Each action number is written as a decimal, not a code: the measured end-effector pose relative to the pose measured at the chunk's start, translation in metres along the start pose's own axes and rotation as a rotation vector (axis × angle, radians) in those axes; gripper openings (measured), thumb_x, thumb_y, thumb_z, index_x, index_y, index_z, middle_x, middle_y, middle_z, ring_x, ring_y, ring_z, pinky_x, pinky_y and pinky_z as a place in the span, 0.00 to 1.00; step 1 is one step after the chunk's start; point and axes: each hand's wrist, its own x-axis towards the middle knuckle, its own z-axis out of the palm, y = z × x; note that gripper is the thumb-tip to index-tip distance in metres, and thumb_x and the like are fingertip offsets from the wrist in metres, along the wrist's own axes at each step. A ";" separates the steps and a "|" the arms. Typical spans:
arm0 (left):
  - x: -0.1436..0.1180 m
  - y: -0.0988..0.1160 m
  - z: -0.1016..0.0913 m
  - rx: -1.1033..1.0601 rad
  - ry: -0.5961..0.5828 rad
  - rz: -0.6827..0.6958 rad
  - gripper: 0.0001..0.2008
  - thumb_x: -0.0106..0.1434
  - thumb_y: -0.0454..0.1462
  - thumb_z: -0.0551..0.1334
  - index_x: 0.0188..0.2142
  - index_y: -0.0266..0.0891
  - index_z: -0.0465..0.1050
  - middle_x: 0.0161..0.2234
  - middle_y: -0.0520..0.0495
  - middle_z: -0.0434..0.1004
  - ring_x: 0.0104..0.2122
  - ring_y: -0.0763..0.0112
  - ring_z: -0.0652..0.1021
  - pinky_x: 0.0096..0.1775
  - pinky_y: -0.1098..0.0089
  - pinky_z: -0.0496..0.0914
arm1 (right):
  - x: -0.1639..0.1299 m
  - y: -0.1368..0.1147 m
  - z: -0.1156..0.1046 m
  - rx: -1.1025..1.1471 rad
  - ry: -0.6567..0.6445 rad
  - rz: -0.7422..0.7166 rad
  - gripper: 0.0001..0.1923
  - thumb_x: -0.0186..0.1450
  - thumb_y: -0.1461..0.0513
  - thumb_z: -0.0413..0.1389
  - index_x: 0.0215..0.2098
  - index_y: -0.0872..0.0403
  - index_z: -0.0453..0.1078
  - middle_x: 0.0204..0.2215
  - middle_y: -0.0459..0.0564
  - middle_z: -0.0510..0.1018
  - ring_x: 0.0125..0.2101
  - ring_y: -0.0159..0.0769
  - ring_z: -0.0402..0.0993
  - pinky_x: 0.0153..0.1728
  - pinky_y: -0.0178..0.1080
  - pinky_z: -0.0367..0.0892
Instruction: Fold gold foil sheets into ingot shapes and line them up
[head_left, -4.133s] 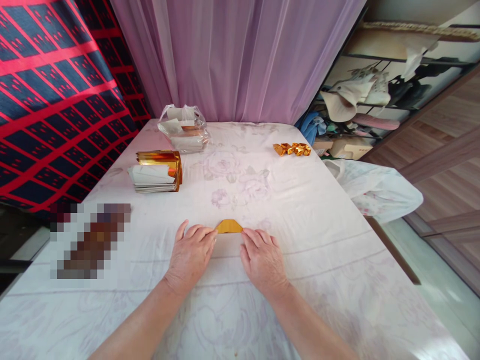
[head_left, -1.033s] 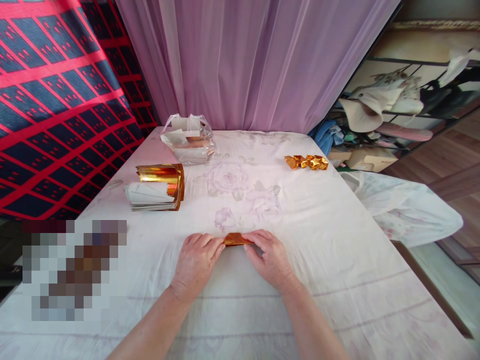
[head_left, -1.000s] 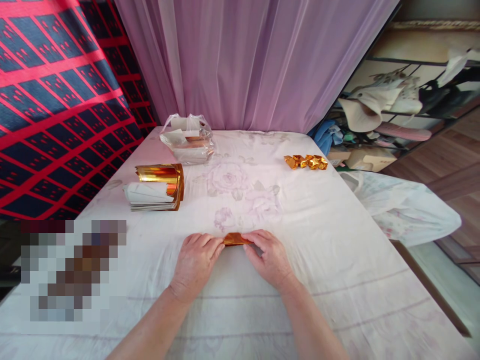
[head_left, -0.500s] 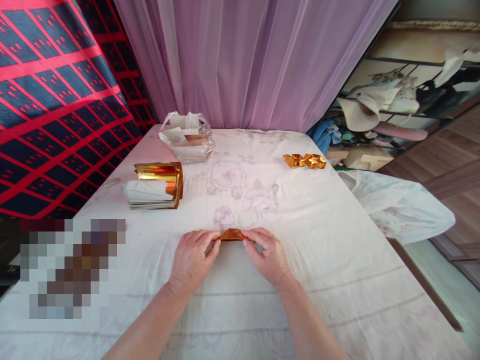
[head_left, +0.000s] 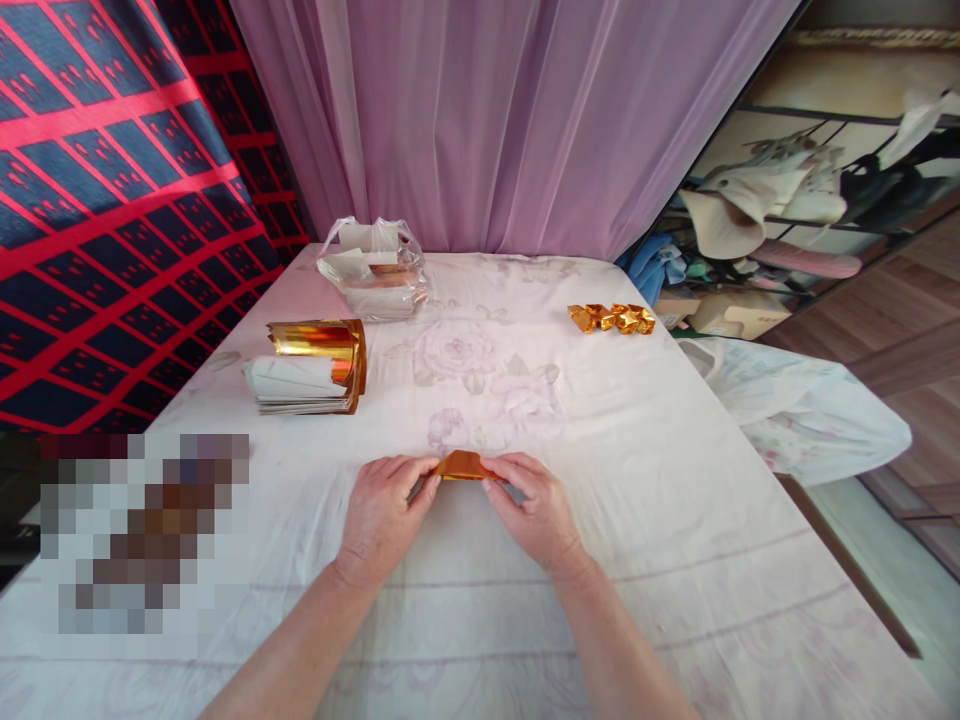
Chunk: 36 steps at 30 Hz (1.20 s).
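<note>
A small folded piece of gold foil paper (head_left: 461, 466) is held level just above or on the tablecloth, in front of me. My left hand (head_left: 386, 505) pinches its left end between thumb and fingers. At the right end, my right hand (head_left: 531, 508) grips it the same way. The fingertips cover both ends of the paper. Farther off to the right lie several folded gold paper pieces (head_left: 611, 318) in a row. A curled stack of gold and white paper sheets (head_left: 315, 365) rests at the left.
Behind the stack sits a clear plastic bag (head_left: 375, 270) with more paper in it. A flowered cloth (head_left: 487, 600) covers the table. Purple curtains (head_left: 465, 120) hang at the back. A rack with shoes and hats (head_left: 780, 190) and a white bag (head_left: 817, 410) stand beyond the right edge.
The gold paper between my hands looks slightly more upright, its middle showing as a taller raised shape. Both hands keep their hold in nearly the same place.
</note>
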 end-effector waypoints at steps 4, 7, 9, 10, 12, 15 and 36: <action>0.000 0.001 -0.001 -0.012 0.018 -0.007 0.06 0.66 0.35 0.60 0.40 0.44 0.76 0.36 0.51 0.83 0.35 0.65 0.80 0.40 0.63 0.69 | -0.001 0.000 0.002 -0.021 -0.007 -0.002 0.12 0.65 0.63 0.55 0.44 0.49 0.79 0.37 0.51 0.82 0.37 0.36 0.80 0.41 0.40 0.76; 0.000 0.003 -0.001 -0.016 0.044 -0.009 0.07 0.65 0.35 0.59 0.39 0.44 0.76 0.34 0.52 0.83 0.34 0.66 0.80 0.40 0.63 0.69 | -0.001 -0.003 0.004 -0.025 -0.008 0.034 0.14 0.65 0.64 0.53 0.44 0.49 0.78 0.38 0.51 0.82 0.38 0.37 0.80 0.42 0.40 0.76; 0.000 0.003 -0.001 -0.017 0.058 -0.014 0.06 0.65 0.35 0.59 0.39 0.44 0.76 0.33 0.52 0.82 0.33 0.66 0.80 0.39 0.64 0.69 | -0.002 -0.006 0.007 -0.031 0.003 0.065 0.14 0.65 0.64 0.52 0.44 0.50 0.78 0.39 0.51 0.83 0.38 0.37 0.80 0.42 0.39 0.76; 0.000 0.004 -0.002 -0.017 0.063 -0.018 0.06 0.65 0.35 0.59 0.38 0.44 0.76 0.32 0.52 0.82 0.32 0.66 0.80 0.39 0.64 0.69 | -0.002 -0.008 0.008 -0.037 0.011 0.077 0.14 0.65 0.64 0.52 0.44 0.50 0.78 0.39 0.51 0.83 0.38 0.37 0.80 0.42 0.39 0.76; 0.000 0.004 -0.002 -0.020 0.068 -0.030 0.06 0.65 0.35 0.59 0.38 0.43 0.76 0.30 0.52 0.82 0.31 0.67 0.79 0.38 0.64 0.69 | -0.003 -0.011 0.011 -0.051 0.024 0.091 0.14 0.65 0.64 0.51 0.44 0.50 0.77 0.38 0.51 0.83 0.37 0.36 0.80 0.40 0.38 0.76; 0.000 0.004 -0.003 -0.045 0.067 -0.062 0.05 0.65 0.36 0.60 0.37 0.44 0.76 0.30 0.53 0.81 0.30 0.68 0.79 0.38 0.64 0.69 | -0.004 -0.013 0.014 -0.062 0.032 0.098 0.14 0.65 0.65 0.52 0.44 0.51 0.77 0.37 0.51 0.83 0.35 0.36 0.80 0.39 0.38 0.76; -0.003 0.000 0.000 -0.090 0.156 -0.068 0.05 0.66 0.36 0.61 0.37 0.44 0.76 0.32 0.54 0.83 0.30 0.68 0.79 0.39 0.64 0.69 | -0.004 -0.015 0.009 -0.316 -0.070 0.116 0.11 0.67 0.61 0.51 0.40 0.51 0.77 0.33 0.51 0.81 0.34 0.40 0.77 0.36 0.40 0.69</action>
